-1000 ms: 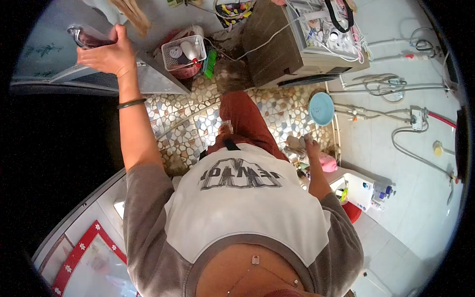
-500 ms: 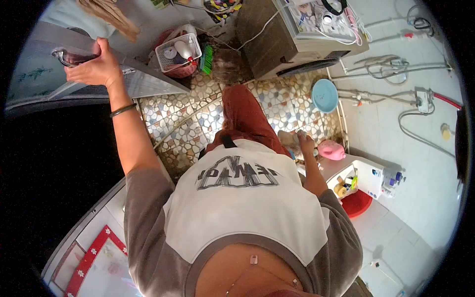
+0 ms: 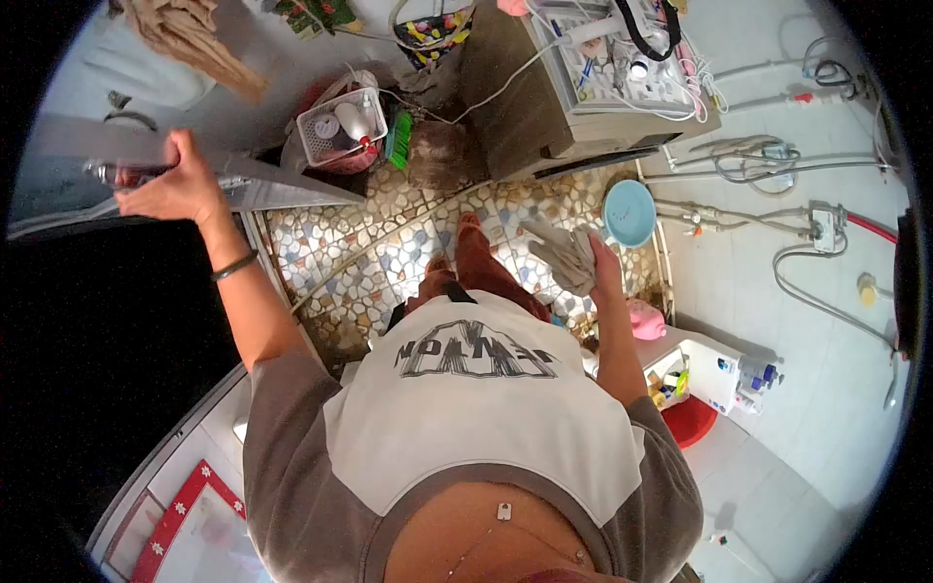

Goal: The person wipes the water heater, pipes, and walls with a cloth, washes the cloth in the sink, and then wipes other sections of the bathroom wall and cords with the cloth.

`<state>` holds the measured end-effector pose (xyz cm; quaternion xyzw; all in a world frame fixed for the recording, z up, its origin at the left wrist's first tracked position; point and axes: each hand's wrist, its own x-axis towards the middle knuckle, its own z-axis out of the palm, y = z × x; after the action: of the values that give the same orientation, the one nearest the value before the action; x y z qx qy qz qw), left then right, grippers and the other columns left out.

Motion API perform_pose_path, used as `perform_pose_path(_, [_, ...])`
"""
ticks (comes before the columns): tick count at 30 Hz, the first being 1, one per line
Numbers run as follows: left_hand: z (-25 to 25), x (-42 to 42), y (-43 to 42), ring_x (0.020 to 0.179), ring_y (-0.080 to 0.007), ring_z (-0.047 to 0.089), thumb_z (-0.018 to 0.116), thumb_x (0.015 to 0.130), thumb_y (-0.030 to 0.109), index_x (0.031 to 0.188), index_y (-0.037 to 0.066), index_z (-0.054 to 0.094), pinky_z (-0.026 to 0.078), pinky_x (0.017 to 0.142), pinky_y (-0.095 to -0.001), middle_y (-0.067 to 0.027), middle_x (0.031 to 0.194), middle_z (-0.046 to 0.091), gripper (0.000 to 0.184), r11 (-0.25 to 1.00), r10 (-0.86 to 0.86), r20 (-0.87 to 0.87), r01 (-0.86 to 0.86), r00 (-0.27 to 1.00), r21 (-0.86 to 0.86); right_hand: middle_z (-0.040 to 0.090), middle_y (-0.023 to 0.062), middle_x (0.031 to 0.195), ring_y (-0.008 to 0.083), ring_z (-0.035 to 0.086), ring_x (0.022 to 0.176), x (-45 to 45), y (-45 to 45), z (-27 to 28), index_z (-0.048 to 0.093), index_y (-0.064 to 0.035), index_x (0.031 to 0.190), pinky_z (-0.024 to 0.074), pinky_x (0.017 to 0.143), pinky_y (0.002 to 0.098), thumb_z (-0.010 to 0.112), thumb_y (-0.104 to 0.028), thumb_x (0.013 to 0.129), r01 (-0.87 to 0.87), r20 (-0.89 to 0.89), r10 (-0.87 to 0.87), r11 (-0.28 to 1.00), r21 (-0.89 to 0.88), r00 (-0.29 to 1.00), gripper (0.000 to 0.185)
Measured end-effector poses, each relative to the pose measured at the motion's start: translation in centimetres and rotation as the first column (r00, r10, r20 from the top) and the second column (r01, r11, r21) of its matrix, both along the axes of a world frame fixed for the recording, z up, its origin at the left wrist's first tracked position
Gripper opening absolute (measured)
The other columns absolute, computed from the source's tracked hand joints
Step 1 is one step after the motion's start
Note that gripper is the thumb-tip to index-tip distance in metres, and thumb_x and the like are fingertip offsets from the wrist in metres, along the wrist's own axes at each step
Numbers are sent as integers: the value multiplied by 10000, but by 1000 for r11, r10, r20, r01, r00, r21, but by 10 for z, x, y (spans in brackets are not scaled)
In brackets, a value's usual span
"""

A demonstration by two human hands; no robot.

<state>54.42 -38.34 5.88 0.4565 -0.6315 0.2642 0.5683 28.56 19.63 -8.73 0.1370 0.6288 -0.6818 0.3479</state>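
At the far left, my left hand point(image 3: 175, 187) is closed around the metal handle point(image 3: 124, 174) of a grey door point(image 3: 262, 183), with a dark bangle on the wrist. The door's edge points toward the floor area. On the other side, my right hand point(image 3: 604, 267) grips a crumpled grey-beige cloth point(image 3: 566, 258). The cloth hangs over the pebble-patterned floor point(image 3: 389, 255), close to a light blue basin point(image 3: 630, 213). Part of the right fingers is hidden by the cloth.
A white basket point(image 3: 313, 131) with bottles and a green brush point(image 3: 398, 141) stand behind the door. A cabinet point(image 3: 520, 107) carries a tray of small items. Hoses and pipes point(image 3: 748, 216) run along the right wall. A pink bottle point(image 3: 645, 321) and red basin point(image 3: 692, 422) are at right.
My right hand has come up and forward, bringing the cloth into fuller view. The left hand stays on the handle. My view has shifted, and both feet now show.
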Motion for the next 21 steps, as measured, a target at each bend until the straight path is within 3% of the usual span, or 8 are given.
perform_pose_path(1, [4, -3, 6, 958, -348, 515, 831, 613, 417, 1137, -101, 386, 460, 821, -472, -193, 1079, 475, 860, 1000, -7, -5, 7, 1000, -10, 675, 109, 1093, 238, 680, 944, -6, -15, 18, 598, 14, 1215, 564, 829, 362, 520, -288, 1012, 18, 31, -16, 998, -58, 999, 372])
perform_pose_path(3, [10, -10, 18, 978, -317, 540, 849, 623, 356, 1153, -93, 375, 482, 853, -455, -195, 1097, 476, 841, 980, -105, -179, 133, 978, 150, 646, 124, 1165, 248, 660, 1021, -21, -36, 46, 546, 3, 1276, 558, 876, 386, 495, -272, 1018, 11, 118, 9, 985, -171, 993, 381])
perform_pose_path(5, [10, -14, 21, 1002, -285, 559, 865, 628, 300, 1171, -88, 359, 504, 877, -423, -198, 1116, 479, 837, 969, -154, -268, 198, 951, 145, 636, 131, 1190, 254, 651, 1048, -39, -62, 64, 528, -5, 1302, 555, 884, 393, 505, -297, 1013, 43, 170, 7, 957, -288, 985, 411])
perform_pose_path(6, [9, -13, 21, 1013, -270, 560, 866, 636, 280, 1183, -80, 348, 513, 878, -408, -197, 1126, 480, 835, 971, -105, -259, 156, 960, 183, 620, 129, 1231, 256, 627, 1102, -48, -70, 65, 509, -32, 1340, 532, 933, 404, 518, -319, 1003, 38, 151, 2, 963, -268, 989, 443])
perform_pose_path(9, [11, -10, 26, 999, -282, 568, 854, 650, 307, 1186, -77, 353, 515, 862, -404, -193, 1139, 476, 828, 958, -49, -265, 121, 963, 260, 615, 117, 1264, 276, 599, 1152, -69, -97, 79, 511, -42, 1356, 486, 1000, 427, 541, -330, 995, -5, 184, 96, 897, -443, 978, 463])
perform_pose_path(13, [17, -9, 39, 990, -295, 577, 833, 680, 390, 1199, -88, 360, 518, 847, -417, -198, 1134, 479, 850, 956, 82, -180, -27, 980, 291, 573, 99, 1320, 246, 588, 1174, -95, -121, 97, 416, -46, 1432, 471, 1018, 398, 607, -264, 886, -283, 62, 380, 779, -559, 923, 619])
perform_pose_path(14, [19, -9, 42, 1000, -309, 578, 827, 686, 430, 1214, -95, 356, 523, 826, -424, -208, 1136, 483, 881, 952, 77, -187, -16, 979, 306, 557, 119, 1342, 268, 568, 1209, -104, -124, 97, 375, -20, 1448, 428, 1071, 409, 591, -161, 839, -284, 85, 406, 758, -587, 910, 661])
perform_pose_path(21, [18, 10, 59, 1023, -375, 595, 774, 737, 440, 1252, -126, 327, 521, 815, -465, -266, 1162, 501, 886, 905, 196, -209, -95, 958, 415, 542, 128, 1355, 259, 553, 1238, -144, -157, 125, 342, 1, 1473, 439, 1061, 392, 638, 16, 820, -472, -169, 442, 798, -376, 881, 717])
